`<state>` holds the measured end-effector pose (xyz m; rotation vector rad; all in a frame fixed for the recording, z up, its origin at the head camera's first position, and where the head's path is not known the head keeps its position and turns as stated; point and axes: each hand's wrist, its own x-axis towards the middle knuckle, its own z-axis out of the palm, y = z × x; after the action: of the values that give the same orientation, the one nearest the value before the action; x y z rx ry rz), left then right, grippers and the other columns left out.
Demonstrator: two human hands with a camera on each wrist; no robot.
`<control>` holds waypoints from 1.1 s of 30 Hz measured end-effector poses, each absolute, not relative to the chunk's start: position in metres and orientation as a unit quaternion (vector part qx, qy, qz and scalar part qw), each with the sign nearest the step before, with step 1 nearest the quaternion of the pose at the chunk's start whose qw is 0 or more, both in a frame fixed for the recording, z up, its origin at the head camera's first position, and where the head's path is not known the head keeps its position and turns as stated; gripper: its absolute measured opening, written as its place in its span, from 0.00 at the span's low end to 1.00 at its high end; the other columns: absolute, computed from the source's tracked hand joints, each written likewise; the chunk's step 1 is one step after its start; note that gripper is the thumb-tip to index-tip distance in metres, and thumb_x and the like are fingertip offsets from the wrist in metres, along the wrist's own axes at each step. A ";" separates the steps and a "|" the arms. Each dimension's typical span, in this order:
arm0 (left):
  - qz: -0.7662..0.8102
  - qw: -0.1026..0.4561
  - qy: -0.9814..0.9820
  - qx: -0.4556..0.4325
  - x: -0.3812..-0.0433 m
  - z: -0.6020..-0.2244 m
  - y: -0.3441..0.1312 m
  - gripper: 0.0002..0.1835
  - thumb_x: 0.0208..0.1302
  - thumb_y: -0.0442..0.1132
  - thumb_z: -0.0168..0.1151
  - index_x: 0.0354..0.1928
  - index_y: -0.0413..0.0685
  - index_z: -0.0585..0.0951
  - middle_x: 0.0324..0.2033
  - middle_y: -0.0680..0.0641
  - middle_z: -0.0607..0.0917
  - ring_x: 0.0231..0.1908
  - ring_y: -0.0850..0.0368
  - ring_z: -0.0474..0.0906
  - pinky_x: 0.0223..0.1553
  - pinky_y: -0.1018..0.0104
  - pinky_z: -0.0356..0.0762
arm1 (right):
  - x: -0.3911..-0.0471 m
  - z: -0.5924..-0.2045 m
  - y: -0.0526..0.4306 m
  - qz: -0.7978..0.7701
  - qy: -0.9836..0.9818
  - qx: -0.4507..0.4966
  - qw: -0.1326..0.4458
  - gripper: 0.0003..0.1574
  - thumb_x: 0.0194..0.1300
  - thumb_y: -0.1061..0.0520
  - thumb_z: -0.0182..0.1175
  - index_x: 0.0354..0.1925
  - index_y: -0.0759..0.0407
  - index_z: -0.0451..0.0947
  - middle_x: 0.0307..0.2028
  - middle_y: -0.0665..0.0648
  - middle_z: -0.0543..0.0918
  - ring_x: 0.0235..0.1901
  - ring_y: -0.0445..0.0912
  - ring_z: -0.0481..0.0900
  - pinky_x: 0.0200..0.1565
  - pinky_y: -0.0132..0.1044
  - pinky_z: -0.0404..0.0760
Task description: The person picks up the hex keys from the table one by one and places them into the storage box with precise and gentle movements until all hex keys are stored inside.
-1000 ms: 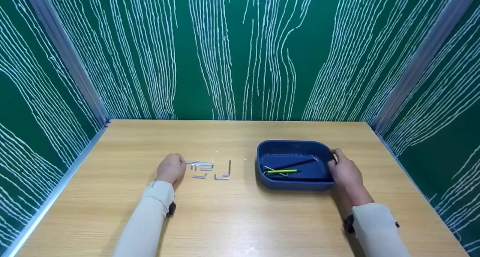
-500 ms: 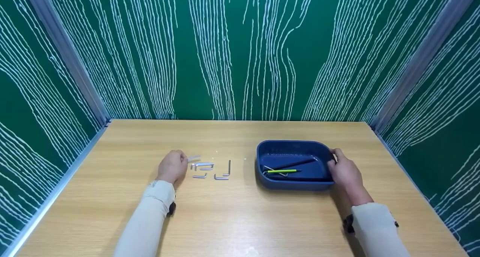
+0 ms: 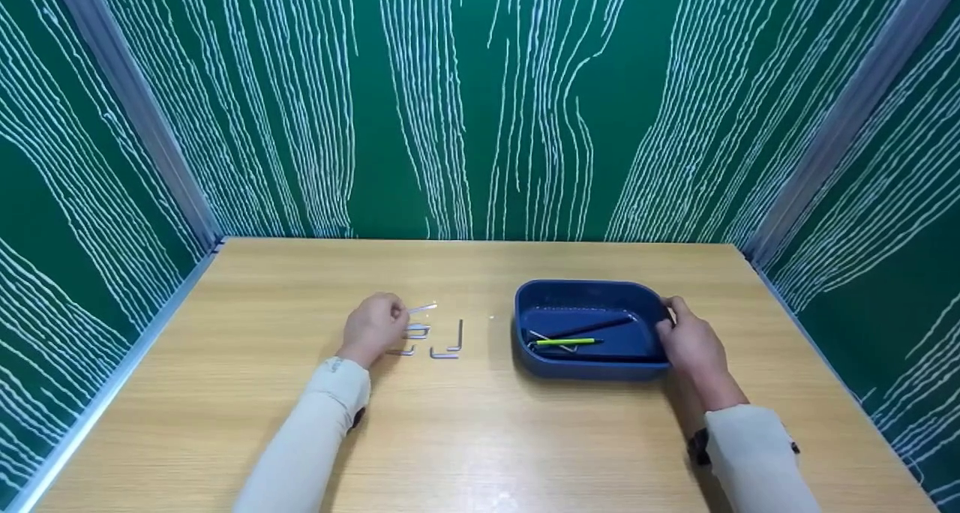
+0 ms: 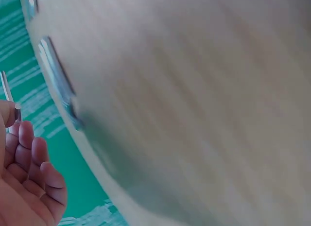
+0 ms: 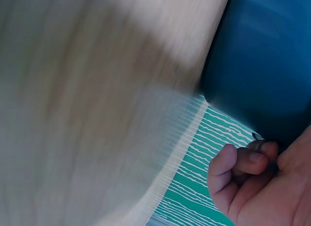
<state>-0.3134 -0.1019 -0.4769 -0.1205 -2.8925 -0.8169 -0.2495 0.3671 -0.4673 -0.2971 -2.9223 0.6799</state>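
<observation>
My left hand [image 3: 376, 327] pinches a silver hex key [image 3: 422, 307] between thumb and fingers, above the table. In the left wrist view the same L-shaped key [image 4: 7, 87] sticks up past the thumb, the other fingers loosely bent. Under and beside this hand lie several more hex keys, including an upright-lying one [image 3: 460, 334] and one near it [image 3: 444, 355]; the hand partly covers others. My right hand [image 3: 694, 346] grips the right end wall of a dark blue bin [image 3: 592, 370]. Some of its fingers are hidden behind the bin.
Inside the bin lie a yellow-green pen [image 3: 566, 341], a dark stick-like thing [image 3: 600, 325] and a thin metal piece. The wooden table [image 3: 465, 438] ends at green walls with white wavy lines [image 3: 495, 108].
My left hand has lifted the hex key off the table and carried it to the right, over the other keys. My right hand and the bin have stayed put.
</observation>
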 end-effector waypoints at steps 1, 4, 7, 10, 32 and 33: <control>-0.272 0.073 -0.958 -0.046 -0.313 -0.475 -0.098 0.06 0.53 0.45 0.54 0.29 0.55 0.77 0.27 0.56 0.75 0.29 0.59 0.71 0.31 0.66 0.69 | -0.249 -0.467 0.367 0.225 -0.967 -0.098 0.062 0.25 0.65 0.52 0.38 0.60 0.52 0.55 0.27 0.61 0.73 0.26 0.52 0.70 0.22 0.36 0.61; -0.274 0.092 -0.955 -0.070 -0.312 -0.470 -0.086 0.05 0.52 0.46 0.55 0.28 0.55 0.77 0.25 0.57 0.75 0.27 0.61 0.70 0.28 0.68 0.68 | -0.249 -0.466 0.368 0.229 -0.967 -0.097 0.058 0.26 0.65 0.52 0.38 0.60 0.53 0.55 0.30 0.62 0.73 0.27 0.52 0.70 0.22 0.36 0.62; -0.274 0.105 -0.951 -0.095 -0.311 -0.466 -0.074 0.05 0.52 0.46 0.55 0.27 0.56 0.77 0.24 0.58 0.74 0.27 0.62 0.70 0.28 0.69 0.68 | -0.248 -0.465 0.368 0.232 -0.966 -0.098 0.054 0.26 0.65 0.52 0.38 0.61 0.53 0.54 0.33 0.64 0.73 0.28 0.52 0.71 0.23 0.37 0.62; -0.270 0.113 -0.949 -0.117 -0.310 -0.463 -0.063 0.04 0.51 0.45 0.54 0.25 0.56 0.77 0.24 0.58 0.74 0.26 0.62 0.69 0.27 0.69 0.67 | -0.249 -0.465 0.368 0.239 -0.965 -0.101 0.047 0.26 0.65 0.51 0.38 0.61 0.53 0.54 0.37 0.65 0.73 0.31 0.53 0.71 0.26 0.38 0.63; -0.292 0.125 -0.930 -0.186 -0.303 -0.449 0.035 0.05 0.51 0.47 0.54 0.25 0.57 0.76 0.24 0.61 0.74 0.28 0.65 0.69 0.28 0.71 0.67 | -0.248 -0.465 0.368 0.219 -0.970 -0.083 0.073 0.26 0.64 0.53 0.39 0.59 0.55 0.56 0.33 0.64 0.74 0.28 0.53 0.70 0.24 0.38 0.62; -0.292 0.125 -0.929 -0.188 -0.302 -0.447 0.039 0.05 0.51 0.47 0.54 0.25 0.58 0.76 0.23 0.61 0.74 0.28 0.65 0.69 0.28 0.71 0.67 | -0.248 -0.465 0.369 0.219 -0.970 -0.083 0.073 0.26 0.64 0.53 0.39 0.59 0.55 0.56 0.33 0.64 0.74 0.28 0.53 0.70 0.24 0.38 0.62</control>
<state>-0.3022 0.0393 -0.4474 -0.5473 -2.7068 -0.8518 -0.2483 0.3689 -0.4651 -0.2482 -2.9125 0.6565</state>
